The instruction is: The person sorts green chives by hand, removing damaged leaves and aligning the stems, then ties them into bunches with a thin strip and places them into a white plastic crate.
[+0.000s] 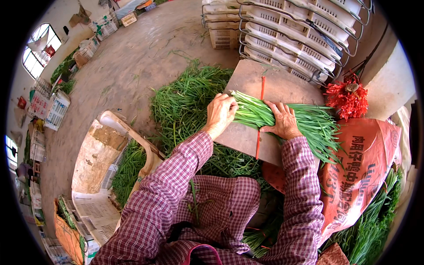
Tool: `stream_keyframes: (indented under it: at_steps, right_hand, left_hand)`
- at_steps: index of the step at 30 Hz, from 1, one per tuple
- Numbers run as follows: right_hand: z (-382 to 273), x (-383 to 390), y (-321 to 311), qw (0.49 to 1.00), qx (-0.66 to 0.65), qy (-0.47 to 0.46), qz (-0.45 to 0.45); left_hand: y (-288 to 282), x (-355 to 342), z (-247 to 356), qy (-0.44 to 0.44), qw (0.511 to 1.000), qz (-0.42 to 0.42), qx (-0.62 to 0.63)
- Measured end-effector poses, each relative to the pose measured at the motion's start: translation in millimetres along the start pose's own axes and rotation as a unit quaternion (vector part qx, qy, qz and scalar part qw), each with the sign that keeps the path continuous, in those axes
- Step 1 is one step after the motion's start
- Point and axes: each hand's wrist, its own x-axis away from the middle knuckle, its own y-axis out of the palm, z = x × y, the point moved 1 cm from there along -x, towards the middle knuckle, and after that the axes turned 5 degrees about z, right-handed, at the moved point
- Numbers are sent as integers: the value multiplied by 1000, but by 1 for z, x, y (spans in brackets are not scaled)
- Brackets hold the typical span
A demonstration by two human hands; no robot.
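A bunch of garlic chives (254, 111) lies across a flat board (247, 75), pale stem ends to the left and green leaves (316, 123) spilling past the board's right edge. My left hand (221, 114) is closed at the stem ends, fingers curled; what sits inside the pinch is partly hidden. Over the middle of the bunch, my right hand (283, 120) grips it from above, thumb on the near side and fingers on the far side. Beneath the bunch runs a red tie strip (263, 87), both its ends showing loose on the board.
Loose greens (185, 97) are heaped left of the board. A cut-open white crate (95, 176) with greens stands at my left. Stacked white crates (291, 39) rise behind, a bundle of red ties (351, 98) hangs at right, and a red sack (353, 172) lies below it.
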Motion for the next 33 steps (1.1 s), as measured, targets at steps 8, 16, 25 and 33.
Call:
stream_keyframes:
  at_steps: [8,16,25,33]
  right_hand:
    - [-2,-1,1,1000,-6,6,4]
    - [-3,1,0,1000,-14,4,17]
    - [-4,3,-1,1000,-9,15,20]
    - [-5,2,2,999,-18,6,38]
  left_hand:
    - [-92,-25,-108,-43,955,136,-259]
    - [-30,-8,-11,-58,996,-59,22]
    - [2,2,2,-83,994,-38,-62]
    - [-2,-13,-16,-259,964,-63,9]
